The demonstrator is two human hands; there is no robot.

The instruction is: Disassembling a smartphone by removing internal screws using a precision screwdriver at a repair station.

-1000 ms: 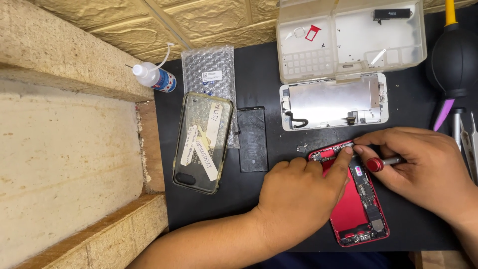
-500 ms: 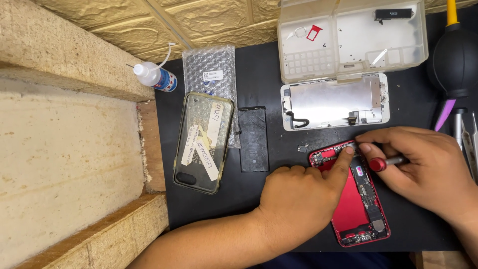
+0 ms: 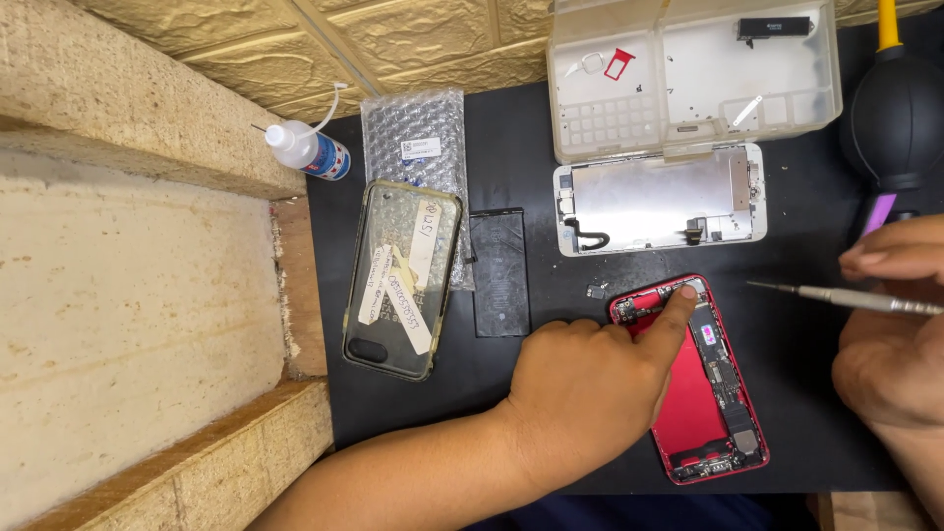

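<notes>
I see the left hand (image 3: 590, 379) resting half-curled on the red opened phone (image 3: 703, 393), its forefinger pressing the glossy shell's top corner at the black mat's (image 3: 806, 324) lower right. The right hand (image 3: 890, 339) pinches a thin steel screwdriver (image 3: 846, 298), tip just clear of the phone. Above lie a metal-backed screen panel (image 3: 659, 200) and a ribbed translucent parts box (image 3: 693, 74); a taped clear case (image 3: 401, 280), battery (image 3: 501, 270) and bubble wrap (image 3: 413, 128) sit left.

We're looking at a phone repair workshop: an opened red phone body (image 3: 703, 383) is lying beside a clear plastic parts tray (image 3: 694, 79) on a black work mat (image 3: 511, 147).
</notes>
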